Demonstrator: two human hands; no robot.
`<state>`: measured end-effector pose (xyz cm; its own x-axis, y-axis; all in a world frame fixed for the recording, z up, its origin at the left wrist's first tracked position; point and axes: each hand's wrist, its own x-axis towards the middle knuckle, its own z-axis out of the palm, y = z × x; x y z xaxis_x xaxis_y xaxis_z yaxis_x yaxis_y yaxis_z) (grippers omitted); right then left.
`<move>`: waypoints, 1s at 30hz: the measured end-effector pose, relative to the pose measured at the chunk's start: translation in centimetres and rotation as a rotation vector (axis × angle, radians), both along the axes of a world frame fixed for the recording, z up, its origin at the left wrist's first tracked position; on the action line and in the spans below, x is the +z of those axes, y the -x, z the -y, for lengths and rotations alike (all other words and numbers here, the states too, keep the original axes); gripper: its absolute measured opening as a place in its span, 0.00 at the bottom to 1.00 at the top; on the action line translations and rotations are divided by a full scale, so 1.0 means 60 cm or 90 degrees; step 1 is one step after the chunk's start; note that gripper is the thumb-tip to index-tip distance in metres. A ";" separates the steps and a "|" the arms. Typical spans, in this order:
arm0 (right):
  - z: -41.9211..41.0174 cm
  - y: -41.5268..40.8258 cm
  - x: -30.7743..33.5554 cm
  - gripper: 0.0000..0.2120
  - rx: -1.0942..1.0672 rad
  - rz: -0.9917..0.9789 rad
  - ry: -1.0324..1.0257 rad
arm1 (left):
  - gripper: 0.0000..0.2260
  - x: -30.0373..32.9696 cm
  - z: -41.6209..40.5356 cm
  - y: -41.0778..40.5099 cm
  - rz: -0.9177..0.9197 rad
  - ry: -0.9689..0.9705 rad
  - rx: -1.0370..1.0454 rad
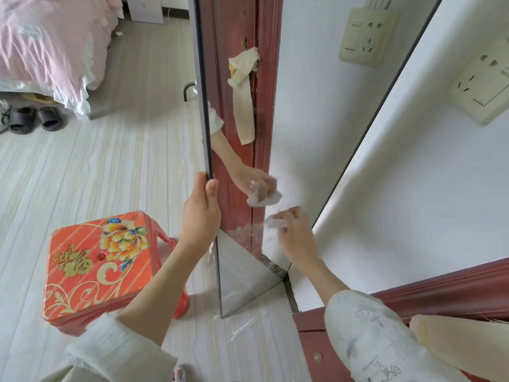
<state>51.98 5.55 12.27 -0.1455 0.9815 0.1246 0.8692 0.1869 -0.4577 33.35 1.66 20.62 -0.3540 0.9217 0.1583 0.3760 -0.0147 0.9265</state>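
Two hands: left hand (199,216) grips upright mirror's (316,133) edge, right hand (297,236) fingers (287,216) clutch tissue (271,222).

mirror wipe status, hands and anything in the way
Left hand grips the left edge of the mirror. Right hand holds a white wad at the glass, low down. Red stool stands left of the mirror, clear of the wiping.

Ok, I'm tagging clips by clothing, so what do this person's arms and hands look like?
The left hand and the right hand are bare: no gloves, rings or watch show, and both forearms are uncovered. The left sleeve is plain off-white cloth, bunched near the elbow. The right sleeve is the same off-white with faint grey printed line drawings.
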 end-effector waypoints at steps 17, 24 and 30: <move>-0.041 -0.002 -0.038 0.15 0.034 -0.004 0.008 | 0.12 -0.011 -0.007 0.000 0.024 -0.025 0.008; -0.076 -0.052 0.005 0.16 -0.194 -0.126 -0.064 | 0.12 -0.008 -0.005 -0.002 0.025 -0.025 0.011; -0.159 -0.047 0.125 0.16 -0.255 -0.225 -0.317 | 0.12 -0.006 -0.006 -0.006 0.030 -0.030 0.024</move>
